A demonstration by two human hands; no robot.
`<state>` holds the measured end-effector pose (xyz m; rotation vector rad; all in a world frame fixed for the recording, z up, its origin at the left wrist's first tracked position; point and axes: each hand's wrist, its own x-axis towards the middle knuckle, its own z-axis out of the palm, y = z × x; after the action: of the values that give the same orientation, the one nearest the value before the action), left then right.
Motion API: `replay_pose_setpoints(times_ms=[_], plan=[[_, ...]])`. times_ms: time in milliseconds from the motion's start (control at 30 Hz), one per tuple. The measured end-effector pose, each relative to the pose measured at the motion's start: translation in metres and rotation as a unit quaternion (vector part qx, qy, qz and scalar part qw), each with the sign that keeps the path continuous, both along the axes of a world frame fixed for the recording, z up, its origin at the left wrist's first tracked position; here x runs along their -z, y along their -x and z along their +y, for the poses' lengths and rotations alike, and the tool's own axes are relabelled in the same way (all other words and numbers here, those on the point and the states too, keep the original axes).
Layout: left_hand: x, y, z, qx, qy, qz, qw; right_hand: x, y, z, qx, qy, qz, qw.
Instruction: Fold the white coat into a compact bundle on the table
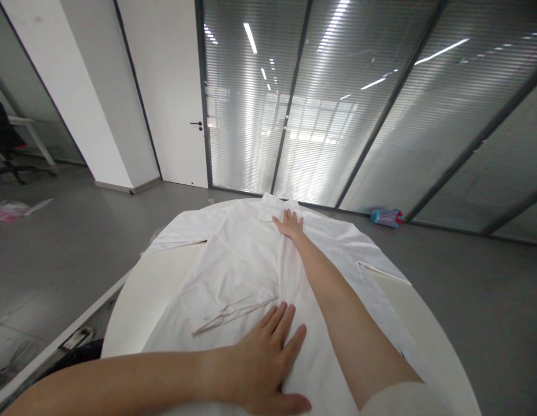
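A white long garment with a collar, like a shirt or coat, lies spread over a round white table, its sleeves stretched out to both sides. My left hand rests flat on the lower front, fingers apart. Farther up, just below the collar, my right hand presses on the cloth with its fingers spread. Beside my left hand, creased folds and a thin pinkish-brown strip show on the fabric; I cannot tell what the strip is. The garment's lower end is out of view.
Past the table stand a glass partition with blinds and a white door. On the floor lie a blue-and-red patterned bundle and a plastic bag. At far left is an office chair. A rail with a socket runs along the left.
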<state>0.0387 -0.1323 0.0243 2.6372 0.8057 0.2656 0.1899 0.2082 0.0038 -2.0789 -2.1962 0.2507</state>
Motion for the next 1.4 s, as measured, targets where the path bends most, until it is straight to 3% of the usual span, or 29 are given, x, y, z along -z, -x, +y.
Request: replay_pose_setpoints(times_ms=[100, 167, 267, 333, 367, 400, 467, 500, 533, 567, 600, 700, 800, 900, 1000, 1200, 1400], plan=[[-0.023, 0.022, 0.023, -0.035, 0.027, -0.079, 0.996, -0.017, 0.008, -0.012, -0.009, -0.025, -0.024, 0.999], [-0.036, 0.051, 0.055, -0.142, 0.028, -0.128, 0.981, -0.033, 0.021, -0.027, -0.037, -0.082, -0.040, 0.995], [-0.049, 0.110, 0.118, -0.384, -0.012, -0.145, 0.912, -0.055, 0.050, -0.066, -0.152, -0.122, -0.038, 0.980], [-0.053, 0.147, 0.158, -0.498, -0.001, -0.122, 0.859, -0.064, 0.073, -0.106, -0.238, -0.106, -0.029, 0.965], [-0.053, 0.161, 0.175, -0.519, 0.005, -0.115, 0.847, -0.067, 0.085, -0.130, -0.299, -0.096, -0.023, 0.949], [-0.054, 0.172, 0.190, -0.529, 0.011, -0.109, 0.841, -0.069, 0.096, -0.155, -0.413, -0.097, -0.019, 0.905], [-0.052, 0.181, 0.211, -0.532, 0.025, -0.099, 0.841, -0.070, 0.116, -0.208, -0.617, -0.121, -0.022, 0.778], [-0.051, 0.181, 0.218, -0.529, 0.033, -0.092, 0.843, -0.070, 0.124, -0.233, -0.681, -0.145, -0.019, 0.718], [-0.049, 0.178, 0.224, -0.526, 0.042, -0.085, 0.845, -0.069, 0.131, -0.256, -0.718, -0.163, -0.012, 0.677], [-0.046, 0.173, 0.229, -0.523, 0.052, -0.077, 0.847, -0.067, 0.138, -0.276, -0.746, -0.171, -0.003, 0.644], [-0.043, 0.168, 0.233, -0.520, 0.063, -0.069, 0.849, -0.065, 0.143, -0.293, -0.758, -0.175, 0.001, 0.628], [-0.036, 0.155, 0.244, -0.516, 0.089, -0.049, 0.850, -0.057, 0.150, -0.321, -0.757, -0.164, -0.020, 0.632], [-0.035, 0.151, 0.252, -0.513, 0.108, -0.049, 0.850, -0.051, 0.151, -0.327, -0.740, -0.179, -0.036, 0.648], [-0.040, 0.149, 0.260, -0.506, 0.133, -0.069, 0.849, -0.049, 0.152, -0.327, -0.745, -0.213, -0.030, 0.631], [-0.045, 0.143, 0.267, -0.505, 0.163, -0.097, 0.842, -0.046, 0.156, -0.330, -0.756, -0.199, -0.050, 0.622], [-0.054, 0.126, 0.277, -0.500, 0.209, -0.156, 0.826, -0.043, 0.165, -0.330, -0.730, -0.198, -0.032, 0.653], [-0.053, 0.109, 0.280, -0.482, 0.210, -0.197, 0.828, -0.063, 0.159, -0.326, -0.716, -0.127, -0.026, 0.686]])
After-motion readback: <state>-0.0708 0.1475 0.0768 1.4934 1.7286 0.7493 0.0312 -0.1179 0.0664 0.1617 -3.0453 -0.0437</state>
